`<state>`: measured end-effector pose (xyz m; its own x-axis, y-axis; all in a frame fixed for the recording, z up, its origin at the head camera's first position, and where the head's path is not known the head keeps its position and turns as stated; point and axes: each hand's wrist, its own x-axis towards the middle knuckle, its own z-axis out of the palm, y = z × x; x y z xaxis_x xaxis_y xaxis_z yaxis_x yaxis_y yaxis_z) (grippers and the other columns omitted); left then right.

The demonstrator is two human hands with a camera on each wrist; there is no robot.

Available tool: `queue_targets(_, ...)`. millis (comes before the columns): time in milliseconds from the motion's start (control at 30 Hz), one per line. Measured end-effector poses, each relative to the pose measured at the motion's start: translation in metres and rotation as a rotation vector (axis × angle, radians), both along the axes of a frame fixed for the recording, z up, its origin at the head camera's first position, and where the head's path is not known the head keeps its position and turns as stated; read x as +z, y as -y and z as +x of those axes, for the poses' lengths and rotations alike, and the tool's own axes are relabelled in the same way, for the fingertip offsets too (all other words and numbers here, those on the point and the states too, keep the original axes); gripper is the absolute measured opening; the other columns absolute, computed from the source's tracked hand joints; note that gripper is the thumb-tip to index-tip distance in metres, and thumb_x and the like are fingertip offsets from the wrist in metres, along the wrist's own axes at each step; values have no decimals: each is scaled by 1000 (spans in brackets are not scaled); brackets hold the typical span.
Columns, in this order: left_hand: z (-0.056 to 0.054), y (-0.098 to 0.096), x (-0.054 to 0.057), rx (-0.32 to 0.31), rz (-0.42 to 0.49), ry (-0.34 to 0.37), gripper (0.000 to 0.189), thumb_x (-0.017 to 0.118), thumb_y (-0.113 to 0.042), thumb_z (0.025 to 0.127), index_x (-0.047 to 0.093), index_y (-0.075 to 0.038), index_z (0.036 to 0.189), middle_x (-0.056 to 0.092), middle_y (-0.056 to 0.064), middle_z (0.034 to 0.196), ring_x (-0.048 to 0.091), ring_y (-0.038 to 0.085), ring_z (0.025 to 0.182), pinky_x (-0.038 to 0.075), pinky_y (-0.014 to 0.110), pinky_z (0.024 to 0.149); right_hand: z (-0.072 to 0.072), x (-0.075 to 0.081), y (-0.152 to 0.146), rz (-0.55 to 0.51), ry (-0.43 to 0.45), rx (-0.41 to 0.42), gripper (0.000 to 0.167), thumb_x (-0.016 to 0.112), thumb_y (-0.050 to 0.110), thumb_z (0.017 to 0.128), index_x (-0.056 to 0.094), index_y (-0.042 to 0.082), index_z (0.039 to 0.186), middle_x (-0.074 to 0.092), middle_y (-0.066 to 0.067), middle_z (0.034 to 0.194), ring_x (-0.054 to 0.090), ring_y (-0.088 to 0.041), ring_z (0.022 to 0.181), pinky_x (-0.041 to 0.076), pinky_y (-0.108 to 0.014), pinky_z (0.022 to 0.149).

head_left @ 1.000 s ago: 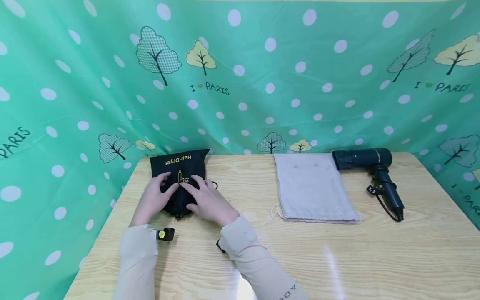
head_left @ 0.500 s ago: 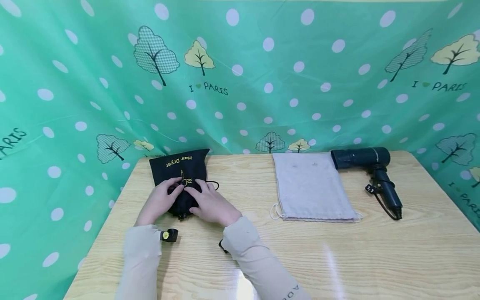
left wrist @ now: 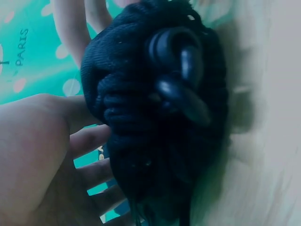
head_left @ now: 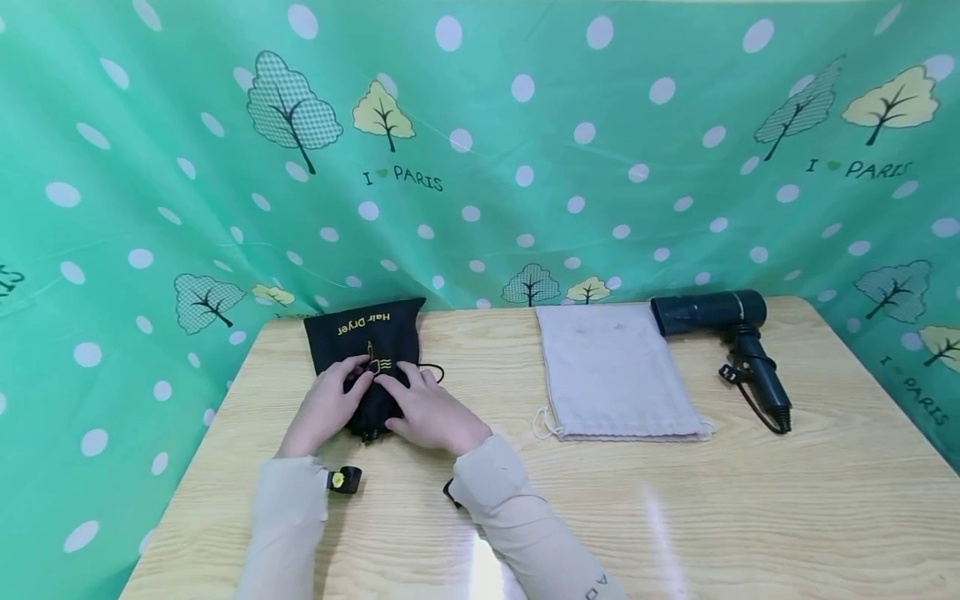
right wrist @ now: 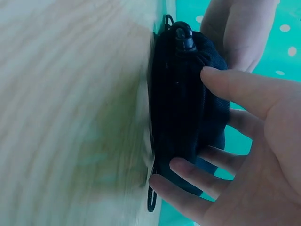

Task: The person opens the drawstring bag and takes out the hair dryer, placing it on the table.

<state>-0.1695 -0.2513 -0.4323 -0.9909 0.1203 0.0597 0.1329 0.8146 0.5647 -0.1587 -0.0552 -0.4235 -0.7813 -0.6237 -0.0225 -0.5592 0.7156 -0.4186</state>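
A black drawstring bag (head_left: 366,346) with gold "Hair Dryer" lettering lies at the table's far left, its gathered mouth toward me. Both hands lie on its near half. My left hand (head_left: 332,402) rests on the left side with relaxed fingers, and my right hand (head_left: 422,405) lies on the right side. In the left wrist view the bunched mouth (left wrist: 160,141) with its cord stopper (left wrist: 181,89) sits beside my left palm (left wrist: 37,155). The right wrist view has my right hand (right wrist: 254,141) cupping the bag (right wrist: 181,117), thumb on top and fingers spread along its side.
A flat grey cloth bag (head_left: 611,375) lies at the middle back of the wooden table (head_left: 675,517). A dark hair dryer (head_left: 720,321) with its cord lies to its right. A green dotted curtain (head_left: 480,167) hangs behind the table.
Both hands have drawn closer together over the bag's near, gathered end. The left hand slid right toward the middle. The bag itself has stayed in place.
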Motion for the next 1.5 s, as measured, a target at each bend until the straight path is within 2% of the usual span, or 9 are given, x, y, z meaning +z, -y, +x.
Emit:
queue_targets(300, -2, -12, -3, -2, -6, 4, 45, 48, -27, 105, 49, -4, 143, 55, 26, 134, 48, 44, 129, 37, 59, 107, 2, 5, -10, -4, 55, -25, 71, 67, 33, 95, 31, 22, 154, 23, -16, 161, 31, -35, 144, 41, -42, 112)
queue_targets(467, -4, -18, -4, -12, -10, 7, 45, 47, -28, 105, 49, -5, 144, 53, 25, 137, 45, 43, 131, 36, 59, 109, 4, 8, -15, 12, 60, -42, 74, 69, 33, 93, 29, 20, 155, 23, -18, 160, 30, -36, 144, 41, -44, 112)
queue_targets(900, -3, -30, -8, -35, -21, -7, 45, 47, -29, 105, 50, -6, 144, 53, 22, 139, 44, 42, 133, 36, 59, 110, 7, 4, -23, 38, 27, -70, 76, 69, 36, 93, 28, 18, 155, 25, -17, 159, 35, -36, 141, 44, -42, 108)
queue_targets(1100, -3, -34, -7, -32, -5, -41, 42, 50, -30, 104, 54, -7, 140, 52, 19, 138, 48, 38, 130, 38, 58, 108, 4, 0, -31, 15, -32, -64, 76, 72, 38, 91, 33, 19, 153, 31, -17, 156, 42, -36, 136, 46, -42, 106)
queue_targets(1233, 1, -34, -1, -30, 6, -76, 36, 53, -28, 103, 59, -7, 132, 52, 16, 135, 53, 35, 124, 42, 56, 104, 3, -3, -33, 10, -76, -63, 78, 74, 42, 88, 35, 21, 152, 35, -15, 153, 47, -34, 130, 50, -42, 100)
queue_targets(1367, 10, -31, 2, -33, 1, -108, 28, 55, -22, 102, 64, -7, 124, 53, 15, 131, 56, 35, 119, 44, 55, 100, 4, -3, -30, 18, -81, -74, 79, 74, 45, 87, 36, 21, 152, 37, -16, 152, 49, -34, 128, 53, -44, 96)
queue_targets(1500, 19, -27, 2, -68, -10, -132, 22, 58, -18, 101, 66, -7, 118, 56, 14, 126, 59, 34, 114, 46, 54, 98, 7, -3, -26, 39, -76, -106, 80, 74, 47, 87, 36, 22, 152, 36, -17, 152, 47, -34, 132, 52, -44, 96)
